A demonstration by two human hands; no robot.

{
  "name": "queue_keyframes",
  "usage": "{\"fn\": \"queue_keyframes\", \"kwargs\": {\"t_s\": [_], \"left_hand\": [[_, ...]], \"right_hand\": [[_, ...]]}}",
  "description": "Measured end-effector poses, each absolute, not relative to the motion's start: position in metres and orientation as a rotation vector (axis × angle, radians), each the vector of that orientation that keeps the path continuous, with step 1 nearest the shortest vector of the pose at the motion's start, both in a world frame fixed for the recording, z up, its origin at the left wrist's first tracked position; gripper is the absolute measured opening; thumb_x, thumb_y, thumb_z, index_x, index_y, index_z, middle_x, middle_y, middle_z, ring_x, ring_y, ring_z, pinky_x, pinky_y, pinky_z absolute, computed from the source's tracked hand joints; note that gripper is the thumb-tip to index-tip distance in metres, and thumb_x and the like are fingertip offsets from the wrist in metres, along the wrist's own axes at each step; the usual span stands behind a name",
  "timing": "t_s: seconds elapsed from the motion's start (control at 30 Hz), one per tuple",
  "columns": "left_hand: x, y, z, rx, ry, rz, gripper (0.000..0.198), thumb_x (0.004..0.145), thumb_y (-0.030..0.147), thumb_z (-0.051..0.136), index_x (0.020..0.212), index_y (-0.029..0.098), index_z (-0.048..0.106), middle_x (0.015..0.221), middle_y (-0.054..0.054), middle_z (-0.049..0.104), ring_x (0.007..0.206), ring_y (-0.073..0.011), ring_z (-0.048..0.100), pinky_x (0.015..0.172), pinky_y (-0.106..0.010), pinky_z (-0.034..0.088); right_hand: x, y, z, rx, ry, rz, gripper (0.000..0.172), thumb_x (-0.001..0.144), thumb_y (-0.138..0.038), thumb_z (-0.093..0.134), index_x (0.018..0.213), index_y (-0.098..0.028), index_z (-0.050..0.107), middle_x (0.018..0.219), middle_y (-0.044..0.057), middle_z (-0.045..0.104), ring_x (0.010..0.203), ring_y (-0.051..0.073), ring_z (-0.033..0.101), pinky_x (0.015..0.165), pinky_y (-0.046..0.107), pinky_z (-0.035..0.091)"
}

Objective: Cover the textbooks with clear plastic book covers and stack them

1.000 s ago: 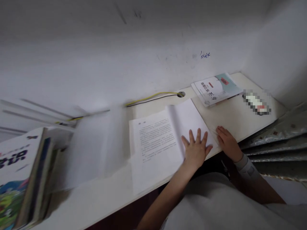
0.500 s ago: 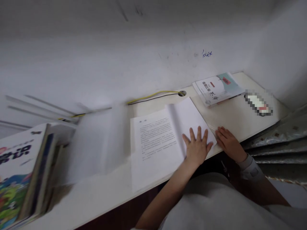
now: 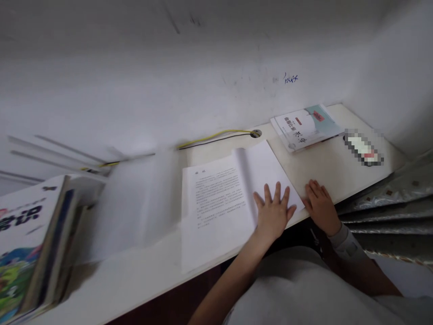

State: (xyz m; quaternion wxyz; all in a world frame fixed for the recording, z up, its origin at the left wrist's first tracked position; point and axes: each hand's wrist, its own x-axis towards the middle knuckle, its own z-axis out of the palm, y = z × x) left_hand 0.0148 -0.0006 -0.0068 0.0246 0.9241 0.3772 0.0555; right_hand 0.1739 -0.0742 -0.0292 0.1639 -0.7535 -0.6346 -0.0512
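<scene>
An open white book (image 3: 219, 198) lies on the white desk (image 3: 142, 275), printed text on its left page. My left hand (image 3: 274, 214) rests flat on the blank right page, fingers spread. My right hand (image 3: 320, 205) lies on the desk at the book's right edge, fingers stretched out and close together, touching the page corner. Neither hand holds anything.
A closed book with a teal and white cover (image 3: 306, 126) lies at the back right, a blurred-out small object (image 3: 363, 146) beside it. A yellow cable (image 3: 216, 135) runs along the wall to a desk hole. A stack of books (image 3: 30, 243) stands at the left. Patterned fabric (image 3: 389, 203) borders the right.
My hands have barely shifted on the book; only the view has moved slightly.
</scene>
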Motion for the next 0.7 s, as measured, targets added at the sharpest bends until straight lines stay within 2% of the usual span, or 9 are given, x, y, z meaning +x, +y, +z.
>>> {"fn": "queue_keyframes", "kwargs": {"t_s": [0.37,0.7], "left_hand": [[0.019,0.0,-0.006,2.852,1.216,0.094,0.058,0.091,0.052,0.035,0.142,0.025,0.034,0.149,-0.012,0.03,0.134,-0.0468,0.02,0.097,-0.074,0.016],[0.05,0.004,-0.008,2.781,1.327,0.068,0.062,0.091,0.053,0.035,0.143,0.02,0.032,0.15,-0.018,0.026,0.134,-0.0475,0.02,0.098,-0.073,0.017]], "right_hand": [[0.177,-0.073,-0.037,-2.018,-1.625,-0.1,0.04,0.095,-0.02,0.029,0.121,-0.011,0.058,0.127,0.016,0.058,0.124,0.024,0.048,0.104,0.046,0.036],[0.182,-0.076,-0.038,-1.912,-1.537,-0.04,0.038,0.095,-0.024,0.032,0.117,-0.015,0.061,0.121,0.013,0.063,0.12,0.023,0.052,0.102,0.047,0.04]]}}
